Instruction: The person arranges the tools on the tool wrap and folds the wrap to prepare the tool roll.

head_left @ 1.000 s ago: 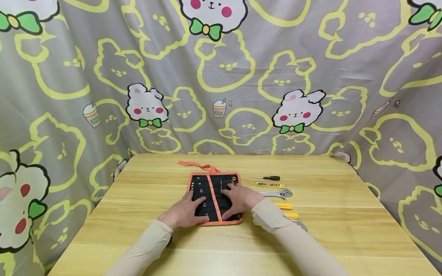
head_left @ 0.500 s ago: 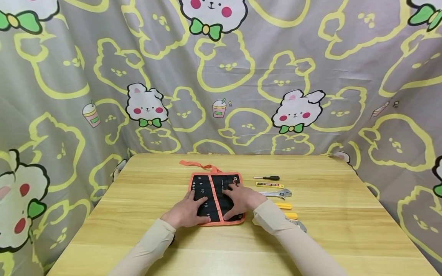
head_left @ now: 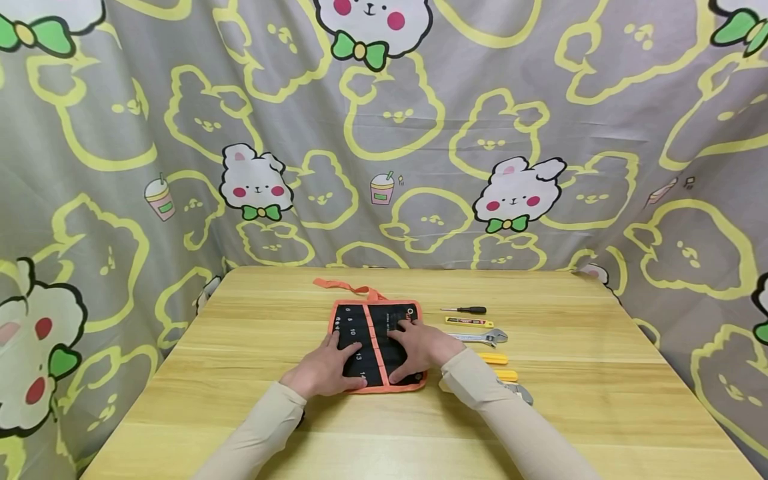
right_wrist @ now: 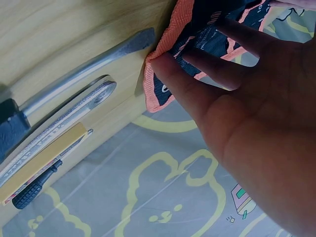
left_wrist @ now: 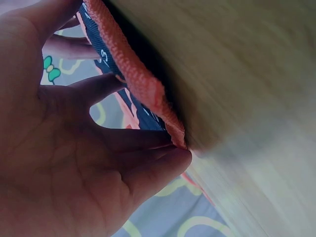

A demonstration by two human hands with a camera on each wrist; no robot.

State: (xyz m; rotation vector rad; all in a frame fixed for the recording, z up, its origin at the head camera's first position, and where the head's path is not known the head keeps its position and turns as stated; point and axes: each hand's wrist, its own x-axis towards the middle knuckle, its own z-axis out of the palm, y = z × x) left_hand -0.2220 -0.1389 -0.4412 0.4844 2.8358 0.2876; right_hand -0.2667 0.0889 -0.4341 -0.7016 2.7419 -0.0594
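A black fabric tool pouch point(head_left: 375, 317) with orange trim and printed white numbers lies spread on the table, its orange tie strap point(head_left: 345, 287) trailing off the far edge. On its left side rests my left hand point(head_left: 321, 367), fingers spread over the numbered pockets. My right hand point(head_left: 423, 347) rests on the right part, thumb and fingers apart. The left wrist view shows left fingertips point(left_wrist: 175, 160) at the pouch's orange edge. In the right wrist view, a right fingertip point(right_wrist: 165, 64) touches the orange border near a corner.
Right of the pouch, tools lie in a column: a small black-handled screwdriver point(head_left: 471, 309), a yellow utility knife point(head_left: 469, 322), an adjustable wrench point(head_left: 489, 337) and yellow handles point(head_left: 507, 375). A grey metal tool part point(head_left: 525, 395) shows beside my right sleeve. A patterned curtain point(head_left: 384, 133) hangs behind the table.
The pouch has slid very slightly to the right with both hands on it, mostly in the first half second. The hands keep the same pose, and the tools stay in place.
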